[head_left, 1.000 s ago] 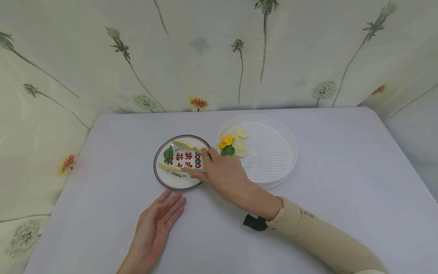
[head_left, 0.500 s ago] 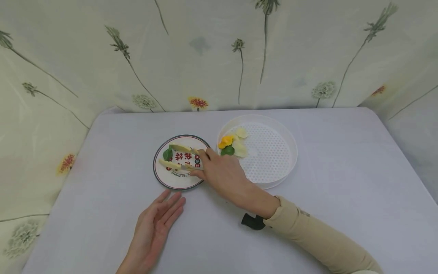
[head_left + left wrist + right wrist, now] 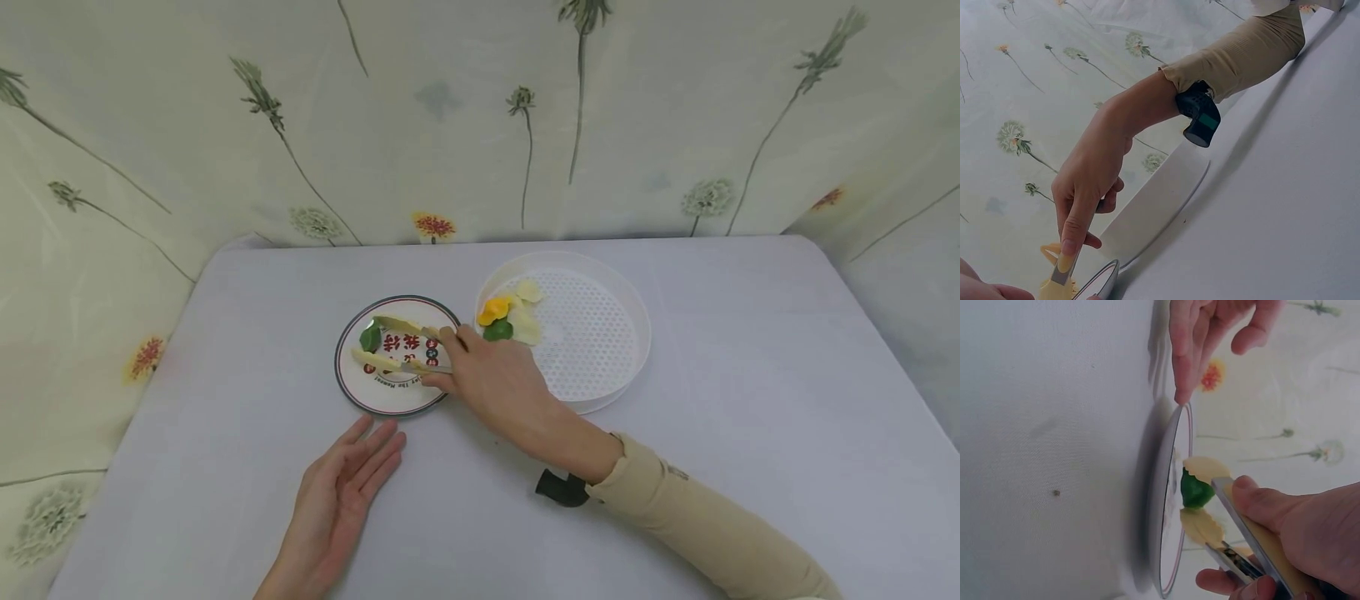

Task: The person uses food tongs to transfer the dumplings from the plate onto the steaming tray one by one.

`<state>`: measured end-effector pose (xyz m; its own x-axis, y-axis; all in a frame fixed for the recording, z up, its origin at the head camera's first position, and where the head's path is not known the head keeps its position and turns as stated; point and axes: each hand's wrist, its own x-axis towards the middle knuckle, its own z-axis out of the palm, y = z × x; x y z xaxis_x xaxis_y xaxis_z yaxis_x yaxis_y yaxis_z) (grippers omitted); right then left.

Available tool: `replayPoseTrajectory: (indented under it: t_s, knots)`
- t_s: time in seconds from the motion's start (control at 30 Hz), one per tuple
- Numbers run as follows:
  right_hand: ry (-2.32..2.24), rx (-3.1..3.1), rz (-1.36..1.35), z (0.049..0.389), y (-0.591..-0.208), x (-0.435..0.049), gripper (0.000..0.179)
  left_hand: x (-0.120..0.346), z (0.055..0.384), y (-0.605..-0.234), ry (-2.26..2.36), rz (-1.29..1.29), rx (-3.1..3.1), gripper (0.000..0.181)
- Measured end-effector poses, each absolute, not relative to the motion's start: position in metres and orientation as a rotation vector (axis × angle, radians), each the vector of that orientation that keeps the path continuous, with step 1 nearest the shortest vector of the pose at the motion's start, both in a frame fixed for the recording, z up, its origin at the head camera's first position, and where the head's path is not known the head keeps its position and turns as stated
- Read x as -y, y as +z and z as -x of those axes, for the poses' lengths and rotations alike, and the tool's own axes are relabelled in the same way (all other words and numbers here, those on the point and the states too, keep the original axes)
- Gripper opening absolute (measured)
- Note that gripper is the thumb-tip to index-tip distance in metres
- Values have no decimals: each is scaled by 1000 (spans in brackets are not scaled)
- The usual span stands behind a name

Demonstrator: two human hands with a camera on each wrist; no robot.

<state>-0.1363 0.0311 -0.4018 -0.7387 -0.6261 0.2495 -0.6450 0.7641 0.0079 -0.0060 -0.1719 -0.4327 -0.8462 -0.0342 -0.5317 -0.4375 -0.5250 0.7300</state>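
My right hand (image 3: pixel 504 379) grips a pair of tongs (image 3: pixel 411 365) with pale yellow tips, held over a round plate (image 3: pixel 352 387) with a dark rim and red lettering. A small green piece (image 3: pixel 371 337), perhaps a slice of pepper, is at the plate's left side. In the right wrist view the green piece (image 3: pixel 1195 489) sits between the tongs' two tips; whether they squeeze it I cannot tell. My left hand (image 3: pixel 337 500) has its fingers extended, fingertips at the plate's near rim. Part of the plate is hidden behind the right hand.
Right of the plate stands a white round tray (image 3: pixel 639 333) with a perforated bottom. At its left side lie a yellow piece (image 3: pixel 495 310), a green piece (image 3: pixel 498 330) and pale pieces (image 3: pixel 525 323). A white cloth (image 3: pixel 720 358) covers the table; a flowered curtain hangs behind.
The tongs' far tip has come slightly nearer to the green piece, narrowing the gap. The green piece looks slightly turned. The left hand has hardly moved.
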Motion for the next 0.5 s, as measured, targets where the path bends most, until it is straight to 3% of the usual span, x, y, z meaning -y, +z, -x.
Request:
replayPoseTrajectory:
  t_s: [0.5]
  knots:
    - [123, 2818, -873, 131, -380, -57, 69, 173, 7, -433, 2460, 732, -1358, 61]
